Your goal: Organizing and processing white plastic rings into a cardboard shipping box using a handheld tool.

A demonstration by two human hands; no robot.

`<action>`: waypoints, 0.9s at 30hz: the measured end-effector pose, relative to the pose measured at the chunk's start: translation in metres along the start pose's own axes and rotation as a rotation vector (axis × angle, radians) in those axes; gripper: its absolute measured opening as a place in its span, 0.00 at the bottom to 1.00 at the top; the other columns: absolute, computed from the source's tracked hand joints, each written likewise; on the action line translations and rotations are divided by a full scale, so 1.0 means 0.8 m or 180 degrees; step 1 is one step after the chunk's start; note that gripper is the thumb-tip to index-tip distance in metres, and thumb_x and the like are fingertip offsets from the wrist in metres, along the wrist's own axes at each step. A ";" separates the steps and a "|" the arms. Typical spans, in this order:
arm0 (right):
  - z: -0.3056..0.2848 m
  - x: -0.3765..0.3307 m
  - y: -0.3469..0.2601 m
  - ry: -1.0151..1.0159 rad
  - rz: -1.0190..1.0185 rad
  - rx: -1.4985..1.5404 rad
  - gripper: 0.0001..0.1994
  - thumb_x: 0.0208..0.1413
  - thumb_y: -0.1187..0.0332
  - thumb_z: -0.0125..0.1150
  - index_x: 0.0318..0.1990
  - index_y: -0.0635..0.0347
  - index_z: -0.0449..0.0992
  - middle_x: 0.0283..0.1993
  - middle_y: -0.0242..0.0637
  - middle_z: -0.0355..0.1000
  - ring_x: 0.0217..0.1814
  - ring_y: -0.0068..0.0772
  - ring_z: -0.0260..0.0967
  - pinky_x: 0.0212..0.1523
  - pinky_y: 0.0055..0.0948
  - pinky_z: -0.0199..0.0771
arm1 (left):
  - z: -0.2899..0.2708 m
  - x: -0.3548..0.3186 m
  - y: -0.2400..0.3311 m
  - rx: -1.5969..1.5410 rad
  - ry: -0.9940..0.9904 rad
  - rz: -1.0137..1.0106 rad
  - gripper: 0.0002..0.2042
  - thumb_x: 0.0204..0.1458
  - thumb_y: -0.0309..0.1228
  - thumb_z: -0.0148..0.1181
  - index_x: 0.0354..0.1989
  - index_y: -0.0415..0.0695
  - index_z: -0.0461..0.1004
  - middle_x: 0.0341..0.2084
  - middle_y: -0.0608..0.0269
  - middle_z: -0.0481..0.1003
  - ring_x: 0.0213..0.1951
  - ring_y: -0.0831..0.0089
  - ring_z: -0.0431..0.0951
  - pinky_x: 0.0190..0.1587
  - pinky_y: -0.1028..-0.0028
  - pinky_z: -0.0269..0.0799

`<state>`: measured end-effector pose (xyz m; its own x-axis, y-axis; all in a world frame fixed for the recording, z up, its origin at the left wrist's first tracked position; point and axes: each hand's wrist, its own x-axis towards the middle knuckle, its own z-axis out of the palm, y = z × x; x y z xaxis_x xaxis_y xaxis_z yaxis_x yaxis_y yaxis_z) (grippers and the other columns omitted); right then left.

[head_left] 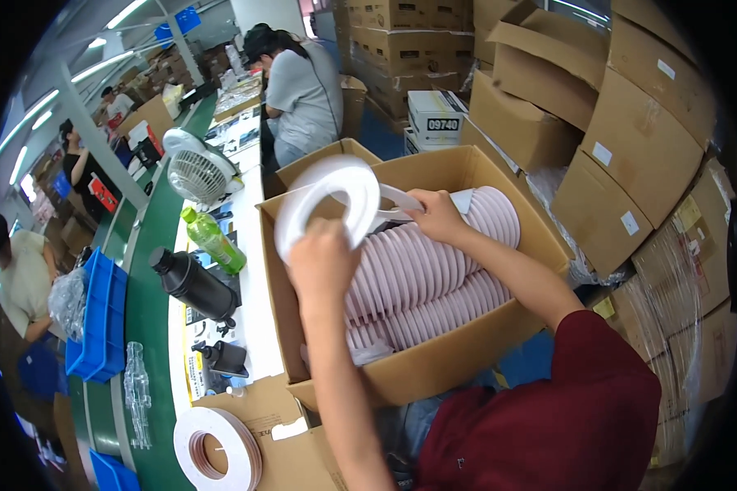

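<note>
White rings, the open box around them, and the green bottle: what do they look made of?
White rings: probably plastic, smooth with a soft sheen, judging by their even colour and uniform edges; coated card isn't ruled out.
Open box: cardboard, matte, shown by its plain brown walls and thin cut edges.
Green bottle: likely plastic, glossy, given its bright highlights.

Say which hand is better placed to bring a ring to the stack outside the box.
Probably the left hand: it holds a white ring nearer the ring stack, while the right hand is farther, over the packed rings.
</note>
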<state>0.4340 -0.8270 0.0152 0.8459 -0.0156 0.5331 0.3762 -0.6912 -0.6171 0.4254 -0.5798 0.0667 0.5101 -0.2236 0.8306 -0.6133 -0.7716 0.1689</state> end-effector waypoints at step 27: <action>0.041 0.010 -0.083 -0.0665 0.1108 0.3848 0.33 0.58 0.83 0.52 0.71 0.59 0.51 0.65 0.42 0.64 0.66 0.37 0.63 0.65 0.37 0.66 | -0.049 -0.007 -0.023 -0.4464 -0.0225 -0.3022 0.21 0.56 0.42 0.64 0.43 0.31 0.77 0.30 0.52 0.80 0.32 0.67 0.82 0.37 0.70 0.78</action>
<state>0.4282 -0.7576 0.0419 0.9706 0.1268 0.2046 0.1336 0.4235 -0.8960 0.4101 -0.5412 0.0795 0.9854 -0.0803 0.1503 -0.1011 0.4346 0.8949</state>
